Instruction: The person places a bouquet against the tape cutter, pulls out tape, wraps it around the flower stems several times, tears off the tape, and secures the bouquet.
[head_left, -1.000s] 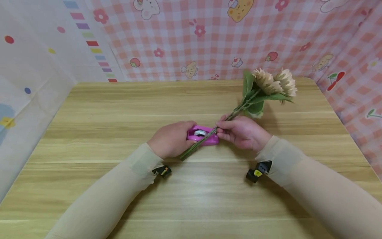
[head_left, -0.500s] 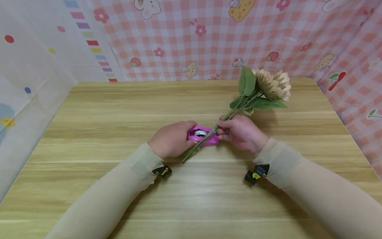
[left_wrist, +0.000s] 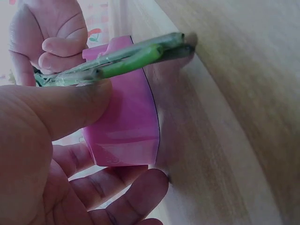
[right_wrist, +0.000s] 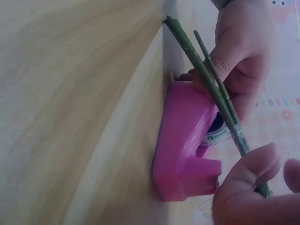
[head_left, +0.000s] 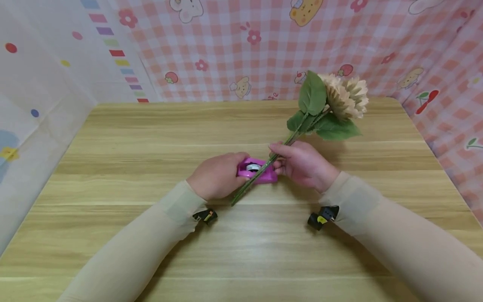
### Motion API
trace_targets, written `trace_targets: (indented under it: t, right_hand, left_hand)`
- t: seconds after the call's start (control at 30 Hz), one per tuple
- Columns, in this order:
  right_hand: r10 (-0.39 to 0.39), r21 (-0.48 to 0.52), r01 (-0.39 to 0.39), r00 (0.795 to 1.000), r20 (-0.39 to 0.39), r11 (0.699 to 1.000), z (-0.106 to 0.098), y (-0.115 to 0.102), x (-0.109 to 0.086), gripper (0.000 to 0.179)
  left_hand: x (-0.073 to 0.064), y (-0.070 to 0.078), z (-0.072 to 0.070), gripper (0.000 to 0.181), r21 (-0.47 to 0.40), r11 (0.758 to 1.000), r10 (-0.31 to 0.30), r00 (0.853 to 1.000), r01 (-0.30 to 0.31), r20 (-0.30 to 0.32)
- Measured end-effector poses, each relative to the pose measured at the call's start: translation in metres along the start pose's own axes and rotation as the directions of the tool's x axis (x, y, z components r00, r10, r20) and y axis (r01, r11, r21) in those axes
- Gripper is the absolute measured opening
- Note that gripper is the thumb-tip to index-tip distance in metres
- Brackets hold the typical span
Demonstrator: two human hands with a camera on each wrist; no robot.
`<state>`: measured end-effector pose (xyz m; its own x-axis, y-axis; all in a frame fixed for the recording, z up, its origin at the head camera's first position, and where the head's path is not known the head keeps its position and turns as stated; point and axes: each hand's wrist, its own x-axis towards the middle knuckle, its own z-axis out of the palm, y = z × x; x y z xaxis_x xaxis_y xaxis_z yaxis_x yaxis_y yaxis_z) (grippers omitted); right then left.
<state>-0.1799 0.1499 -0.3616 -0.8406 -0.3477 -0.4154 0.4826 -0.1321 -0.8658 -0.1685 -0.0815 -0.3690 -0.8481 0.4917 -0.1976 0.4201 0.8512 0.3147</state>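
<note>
On wood-grain tabletop [head_left: 249, 247], left hand [head_left: 217, 175], fingers gripping, is apparently steadying tape dispenser [head_left: 266, 177]; right hand [head_left: 307, 165] is pinching flower stems [right_wrist: 203, 71].

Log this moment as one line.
left hand: grips pink tape dispenser on table | right hand: pinches flower stems over dispenser | tape roll: in dispenser | blossoms: pale, at stems' far end

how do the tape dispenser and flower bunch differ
The tape dispenser is pink and compact; the flower bunch is long, with green stems and pale blooms. The dispenser sits on the table; the bunch slants over it. The left hand grips the dispenser, the right hand the bunch. Both are held.
</note>
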Motion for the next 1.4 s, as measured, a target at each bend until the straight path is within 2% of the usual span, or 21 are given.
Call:
trace_targets:
  t: [0.2,0.43,0.57,0.83,0.97,1.03,1.13,1.23,1.4]
  right_hand:
    - [0.028,-0.083,-0.035,0.996,-0.085,0.996,0.006,-0.001,0.006,0.026]
    - [0.009,-0.065,-0.014,0.996,-0.089,0.998,0.004,-0.001,0.008,0.023]
    - [0.027,-0.063,-0.032,0.995,-0.093,0.997,0.0,-0.001,0.008,0.021]
    - [0.059,-0.05,-0.064,0.994,-0.089,0.997,-0.002,-0.003,0.008,0.018]
    - [0.068,-0.056,-0.073,0.994,-0.089,0.996,-0.004,-0.004,0.005,0.023]
    - [0.079,-0.054,-0.083,0.994,-0.077,0.995,-0.007,-0.005,0.004,0.026]
    - [0.095,-0.048,-0.097,0.994,-0.051,0.994,-0.013,-0.007,0.001,0.021]
    - [0.115,-0.024,-0.115,0.993,-0.027,0.993,-0.019,-0.008,0.0,0.011]
    - [0.134,0.04,-0.134,0.991,-0.001,0.99,-0.025,-0.007,0.001,0.013]
  left_hand:
    - [0.0,-0.001,0.0,0.053,0.01,1.0,-0.012,1.0,0.011,0.003]
    - [-0.001,-0.001,-0.001,0.059,0.016,1.0,-0.016,1.0,0.016,0.013]
    - [-0.001,0.0,-0.001,0.06,0.016,1.0,-0.02,1.0,0.02,0.014]
    - [-0.001,0.001,-0.002,0.062,0.011,1.0,-0.026,0.999,0.026,0.022]
    - [-0.001,0.001,-0.002,0.062,0.016,0.999,-0.029,0.999,0.029,0.028]
    - [0.0,0.001,-0.001,0.062,0.014,0.999,-0.03,0.999,0.029,0.028]
    - [0.0,0.001,-0.001,0.063,0.006,1.0,-0.028,0.999,0.028,0.026]
    - [0.0,0.001,-0.001,0.064,0.0,1.0,-0.032,0.999,0.032,0.028]
    - [-0.001,0.0,0.0,0.065,0.008,0.999,-0.037,0.999,0.036,0.03]
